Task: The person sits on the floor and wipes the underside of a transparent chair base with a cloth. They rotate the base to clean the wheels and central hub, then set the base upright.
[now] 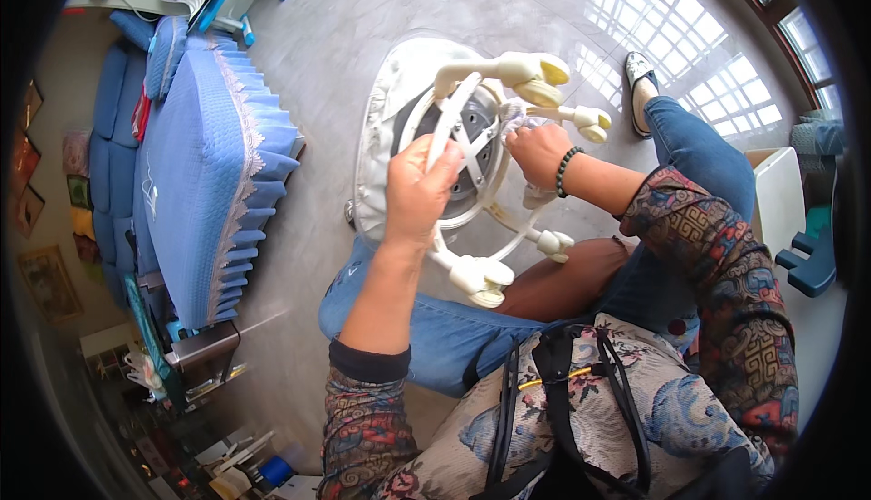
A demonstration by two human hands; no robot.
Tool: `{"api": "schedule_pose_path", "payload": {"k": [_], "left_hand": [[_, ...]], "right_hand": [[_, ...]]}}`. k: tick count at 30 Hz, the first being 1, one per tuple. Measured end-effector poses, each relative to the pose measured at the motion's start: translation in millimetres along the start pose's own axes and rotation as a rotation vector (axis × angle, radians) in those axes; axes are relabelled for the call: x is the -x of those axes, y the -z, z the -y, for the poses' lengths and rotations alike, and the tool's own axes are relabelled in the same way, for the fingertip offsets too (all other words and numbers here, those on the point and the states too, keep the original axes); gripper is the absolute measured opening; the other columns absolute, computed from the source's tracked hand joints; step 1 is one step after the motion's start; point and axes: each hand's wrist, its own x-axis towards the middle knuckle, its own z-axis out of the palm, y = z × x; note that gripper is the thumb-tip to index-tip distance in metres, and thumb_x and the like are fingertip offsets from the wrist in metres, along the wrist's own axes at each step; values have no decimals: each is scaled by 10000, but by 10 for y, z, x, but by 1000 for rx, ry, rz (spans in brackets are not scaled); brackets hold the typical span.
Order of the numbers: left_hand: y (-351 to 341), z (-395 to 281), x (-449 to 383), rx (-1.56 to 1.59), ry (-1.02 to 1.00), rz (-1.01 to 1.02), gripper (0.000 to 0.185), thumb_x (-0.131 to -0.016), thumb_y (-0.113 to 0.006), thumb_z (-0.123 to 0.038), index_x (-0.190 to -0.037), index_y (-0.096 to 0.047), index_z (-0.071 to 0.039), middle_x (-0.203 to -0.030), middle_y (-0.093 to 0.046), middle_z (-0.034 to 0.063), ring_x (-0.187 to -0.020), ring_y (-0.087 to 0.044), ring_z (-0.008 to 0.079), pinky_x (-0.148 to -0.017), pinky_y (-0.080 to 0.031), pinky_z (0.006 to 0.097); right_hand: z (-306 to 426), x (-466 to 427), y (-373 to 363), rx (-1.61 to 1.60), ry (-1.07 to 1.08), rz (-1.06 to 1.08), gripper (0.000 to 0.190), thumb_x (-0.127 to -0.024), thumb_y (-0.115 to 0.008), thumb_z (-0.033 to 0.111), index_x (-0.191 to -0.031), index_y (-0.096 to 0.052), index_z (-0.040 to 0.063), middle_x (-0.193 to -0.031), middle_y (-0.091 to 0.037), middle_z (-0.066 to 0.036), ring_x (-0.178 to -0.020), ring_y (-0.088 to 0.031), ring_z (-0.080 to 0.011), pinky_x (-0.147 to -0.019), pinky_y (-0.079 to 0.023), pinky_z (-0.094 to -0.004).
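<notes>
A low white swivel stool is tipped over, its wheeled base facing me. Its pale seat [375,173] has a clear, shiny rim and a dark underside [412,119]. My left hand [423,187] is closed around the white tube of the ring frame [446,122]. My right hand [541,153] presses a crumpled greyish cloth [515,117] against the frame on its right side. Several casters stick out from the base, among them an upper caster [541,78] with yellowed wheels and a lower caster [483,279] over my leg. Metal cross struts [469,149] show inside the ring.
Left of me stands a bed or couch with a blue quilted, frilled cover [197,180]. A blue sofa [112,160] is behind it. At my right are a white bin [776,194] and a dark teal object [810,265]. Windows reflect on the grey floor [320,126].
</notes>
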Motion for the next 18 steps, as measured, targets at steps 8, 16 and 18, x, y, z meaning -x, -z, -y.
{"api": "schedule_pose_path", "payload": {"k": [8,16,18], "left_hand": [[314,-79,-73,64,6,36,193,-940,-483,-173,-853,-553,-16,-499,-347,-55,-345,-263,17,-332,-225,168],[645,-241,-145,160,-13,-18,248,-967,-424,-226,-903,-531,-11,-505,-365,-47,-333,-270,28,-352,-250,172],[731,-236,-179,190,-25,-12,251,-960,-439,-222,-903,-538,2,-518,-372,-36,-341,-269,34,-351,-249,178]], "right_hand": [[-50,-12,-387,99,217,189,225,-720,-653,212,-898,-676,77,-860,-676,-95,-806,-660,-227,-629,-527,-339],[-74,3,-236,225,282,269,299,-743,-628,232,-989,-595,65,-957,-596,-137,-800,-638,-240,-639,-508,-341],[-131,-22,-290,185,268,179,329,-732,-645,239,-1006,-582,70,-954,-588,-125,-807,-637,-240,-648,-509,-344]]}}
